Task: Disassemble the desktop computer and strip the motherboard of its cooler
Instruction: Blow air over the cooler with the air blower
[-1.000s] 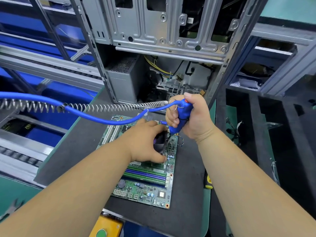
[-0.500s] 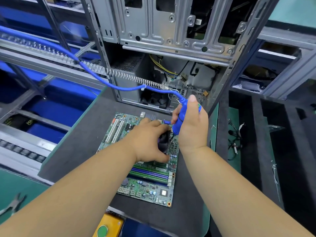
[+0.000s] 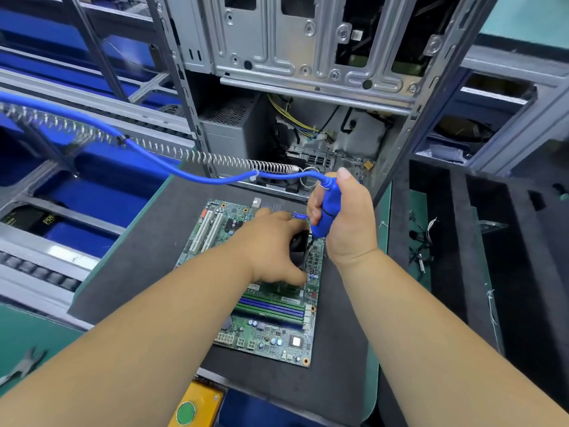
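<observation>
Head view: motherboard (image 3: 271, 318) on dark mat (image 3: 138, 257); right fingers (image 3: 314, 211) clamp screwdriver (image 3: 328, 211), left fingers (image 3: 292, 277) grip cooler (image 3: 300, 245).

An electronics teardown workshop: foam-topped counter (image 3: 147, 272), conveyor line (image 3: 46, 272) at nine o'clock (blue bins beneath), gutted computer case (image 3: 308, 57) at twelve.

Green motherboard (image 3: 268, 306) w/ blue slots, blue screwdriver (image 3: 328, 214) & hose (image 3: 160, 158), grey case (image 3: 295, 41).

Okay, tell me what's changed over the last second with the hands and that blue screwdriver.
The blue cable and its spring swung up, then settled lower. The right hand still grips the blue screwdriver upright over the cooler; the left hand stays on it. The motherboard hasn't moved.
</observation>
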